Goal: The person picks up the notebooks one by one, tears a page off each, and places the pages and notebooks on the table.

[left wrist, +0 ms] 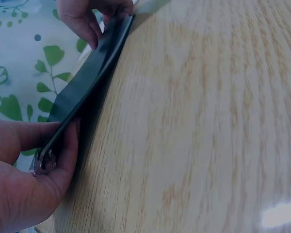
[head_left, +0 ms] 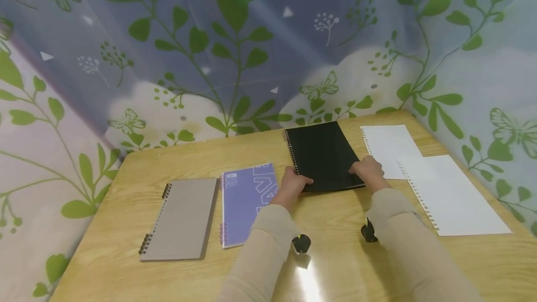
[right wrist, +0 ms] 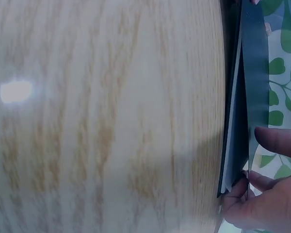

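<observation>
From where I stand, the black notebook (head_left: 323, 157) sits toward the desk's (head_left: 335, 269) back, left hand (head_left: 292, 184) and right hand (head_left: 371, 172) pinching opposite edges, fingers (left wrist: 69, 158) nearly closed, sensibly for something likely light, bendy, slick.

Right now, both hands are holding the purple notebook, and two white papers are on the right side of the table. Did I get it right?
Almost! The head view shows both hands holding the black notebook, not the purple notebook. Two white papers are on the right side of the table.
</observation>
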A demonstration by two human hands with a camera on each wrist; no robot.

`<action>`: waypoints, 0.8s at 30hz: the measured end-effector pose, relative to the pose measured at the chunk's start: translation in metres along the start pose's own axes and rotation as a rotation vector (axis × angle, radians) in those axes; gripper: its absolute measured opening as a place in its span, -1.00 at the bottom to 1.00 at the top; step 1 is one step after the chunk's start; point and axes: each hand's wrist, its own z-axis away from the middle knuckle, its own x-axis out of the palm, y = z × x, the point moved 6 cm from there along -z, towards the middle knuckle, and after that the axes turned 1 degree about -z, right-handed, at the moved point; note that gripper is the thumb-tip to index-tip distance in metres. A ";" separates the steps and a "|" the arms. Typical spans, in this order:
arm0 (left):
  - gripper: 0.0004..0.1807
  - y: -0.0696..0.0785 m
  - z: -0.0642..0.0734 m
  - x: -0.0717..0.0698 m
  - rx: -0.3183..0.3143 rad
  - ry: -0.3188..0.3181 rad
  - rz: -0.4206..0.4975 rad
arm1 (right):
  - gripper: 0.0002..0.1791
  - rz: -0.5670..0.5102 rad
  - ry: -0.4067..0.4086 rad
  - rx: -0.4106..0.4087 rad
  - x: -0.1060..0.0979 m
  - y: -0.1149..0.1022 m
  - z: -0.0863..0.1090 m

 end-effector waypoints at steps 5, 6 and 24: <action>-0.50 -0.001 0.000 0.000 0.025 -0.007 0.041 | -0.41 -0.079 -0.016 0.038 0.003 0.005 0.000; -0.50 0.000 0.000 0.000 0.027 -0.011 0.045 | -0.39 -0.106 -0.013 0.052 0.004 0.006 0.000; -0.36 0.013 0.025 -0.012 0.077 -0.102 0.083 | -0.29 -0.566 -0.151 0.000 -0.002 0.011 0.020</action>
